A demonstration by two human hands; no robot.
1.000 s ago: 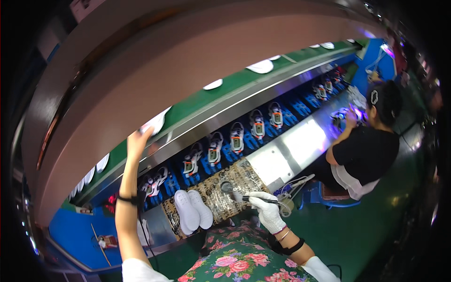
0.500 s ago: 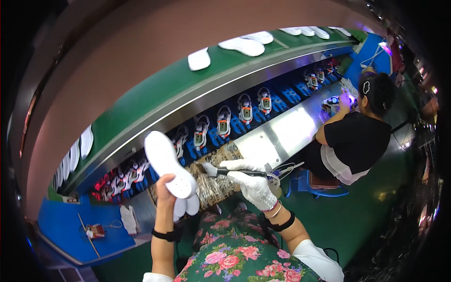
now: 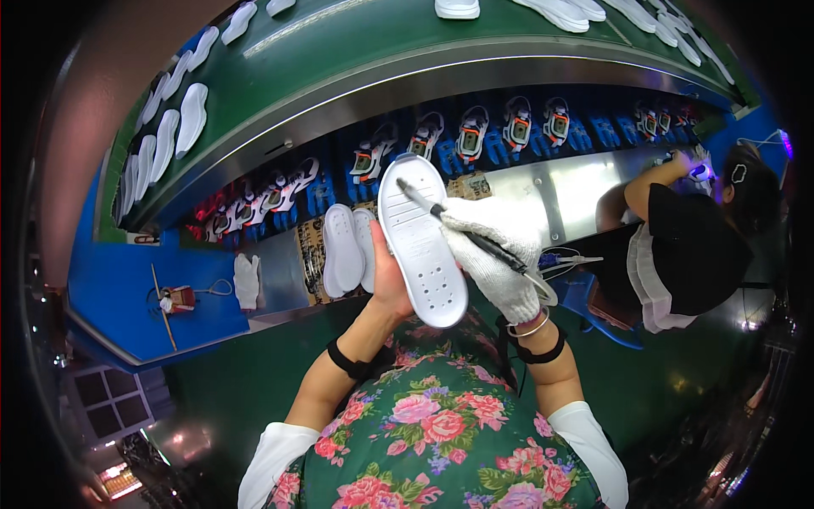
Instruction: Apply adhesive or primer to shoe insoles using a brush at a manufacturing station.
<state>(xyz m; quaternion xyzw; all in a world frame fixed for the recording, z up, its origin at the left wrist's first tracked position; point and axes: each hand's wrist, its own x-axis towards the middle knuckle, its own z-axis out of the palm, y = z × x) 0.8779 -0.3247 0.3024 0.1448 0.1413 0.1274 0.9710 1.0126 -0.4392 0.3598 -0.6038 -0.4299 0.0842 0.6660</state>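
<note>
My bare left hand [image 3: 392,284] grips a white shoe sole [image 3: 415,233] along its left side. The sole's grooved face, with small holes near the lower end, is turned up toward me. A white knit glove covers my right hand [image 3: 500,246], which is closed round a black-handled brush [image 3: 475,236] with a pale tube at its rear end. The brush tip lies over the upper part of the sole and appears to touch it. Left of my left hand, more white soles [image 3: 343,252] lean together on a brown taped cardboard surface [image 3: 312,263].
White soles [image 3: 192,119] lie along a green upper belt [image 3: 339,72]. Below it, sandal-like shoe uppers [image 3: 471,133] stand in a row on blue holders. A co-worker [image 3: 695,237] sits at the right by a metal bench [image 3: 585,195]. A white glove [image 3: 247,282] lies at left.
The sole has turned its grooved face toward me and moved in front of my body. The brush has come from beside it onto its upper part. The whole view has shifted.
</note>
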